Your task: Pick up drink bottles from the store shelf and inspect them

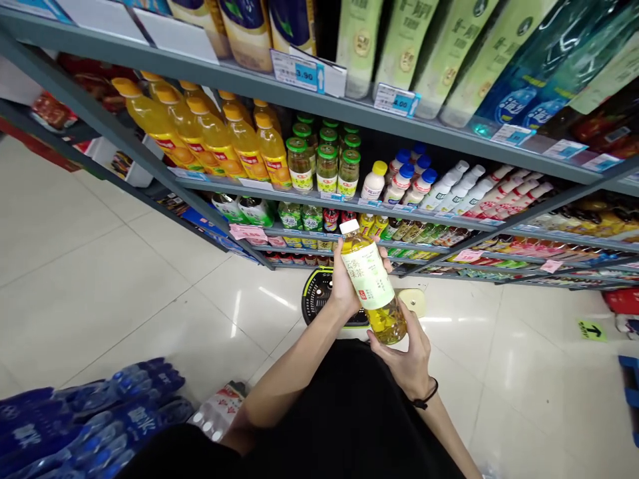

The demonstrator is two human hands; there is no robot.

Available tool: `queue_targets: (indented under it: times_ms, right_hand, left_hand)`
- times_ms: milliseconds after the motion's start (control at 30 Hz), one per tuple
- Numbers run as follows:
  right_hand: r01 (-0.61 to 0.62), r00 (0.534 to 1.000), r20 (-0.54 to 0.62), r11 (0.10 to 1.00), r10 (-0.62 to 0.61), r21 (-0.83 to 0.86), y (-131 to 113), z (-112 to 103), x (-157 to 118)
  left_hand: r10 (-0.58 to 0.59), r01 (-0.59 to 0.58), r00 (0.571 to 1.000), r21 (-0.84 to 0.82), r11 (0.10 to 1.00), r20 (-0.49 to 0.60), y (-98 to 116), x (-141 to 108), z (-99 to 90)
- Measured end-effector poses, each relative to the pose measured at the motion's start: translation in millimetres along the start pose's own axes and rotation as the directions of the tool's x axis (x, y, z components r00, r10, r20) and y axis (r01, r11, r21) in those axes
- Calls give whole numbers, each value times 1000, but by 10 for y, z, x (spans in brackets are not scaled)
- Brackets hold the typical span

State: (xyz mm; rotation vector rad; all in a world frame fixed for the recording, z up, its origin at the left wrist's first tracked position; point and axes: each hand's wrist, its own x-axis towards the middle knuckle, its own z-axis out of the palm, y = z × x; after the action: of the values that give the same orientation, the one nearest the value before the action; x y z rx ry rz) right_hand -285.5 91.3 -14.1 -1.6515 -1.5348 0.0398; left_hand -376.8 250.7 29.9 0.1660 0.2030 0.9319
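A bottle of green tea (pixel 370 276) with a white cap, a pale green label and yellow-green liquid is held tilted in front of my body. My left hand (pixel 345 286) is closed around its upper part, the fingertips showing on the far side. Around the bottle's base, my right hand (pixel 412 346) is closed with thumb and fingers; a dark band circles that wrist. Behind and below the bottle, a black shopping basket (pixel 315 293) with a lime-green rim rests on the floor, partly hidden by my left hand and forearm.
Ahead stand shelves (pixel 349 110) of drinks, with orange juice bottles (pixel 210 130), green-lidded jars (pixel 327 166) and blue-capped bottles (pixel 399 183). Wrapped packs of blue water bottles (pixel 94 419) lie on the floor at lower left. A green arrow marker (pixel 592 330) is on the tiles at right.
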Motion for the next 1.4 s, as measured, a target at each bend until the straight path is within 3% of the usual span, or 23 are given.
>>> queue_targets:
  times_ms: [167, 267, 400, 533, 700, 867, 933, 1000, 1100, 1167, 1300, 1400]
  right_hand:
    - [-18, 996, -86, 996, 11, -87, 246, -294, -102]
    - [-60, 983, -177, 997, 50, -52, 480, -456, -236]
    - [-97, 978, -190, 995, 91, -20, 768, -690, -360]
    - [-188, 956, -210, 978, 203, 88, 865, -929, -365]
    - [-328, 917, -155, 915, 369, 235, 944, -1216, -383]
    - [-426, 876, -37, 807, 481, 409, 1186, -1466, -463]
    - [-474, 856, 77, 715, 512, 514, 1303, -1560, -486]
    - [-535, 824, 252, 551, 508, 640, 1408, -1652, -501]
    - [-609, 768, 516, 181, 380, 773, 1517, -1771, -516]
    - [-640, 733, 627, -47, 264, 767, 1558, -1825, -536]
    - [-646, 691, 720, -386, 73, 659, 1637, -1820, -634]
    - [-613, 690, 723, -557, -32, 560, 1716, -1713, -739]
  left_hand:
    - [-8, 8, 1000, 23, 1000, 17, -408, 63, 145]
    - [-45, 45, 999, 19, 999, -11, -656, 101, 258]
    - [-57, 57, 998, 37, 998, 4, -961, 160, 411]
    - [-50, 48, 999, 57, 997, 20, -1247, 198, 543]
    - [-25, 20, 999, 137, 990, 35, -1609, 204, 712]
    - [9, -24, 997, 211, 977, 71, -1922, 228, 799]
    - [41, -59, 996, 220, 974, 84, -2006, 240, 804]
    - [68, -85, 994, 221, 972, 82, -2062, 247, 803]
    - [80, -91, 995, 222, 971, 58, -2114, 246, 805]
    - [70, -77, 997, 231, 970, 39, -2146, 243, 814]
    - [51, -59, 998, 251, 966, 39, -2222, 245, 843]
    - [41, -62, 996, 273, 960, 81, -2263, 249, 872]
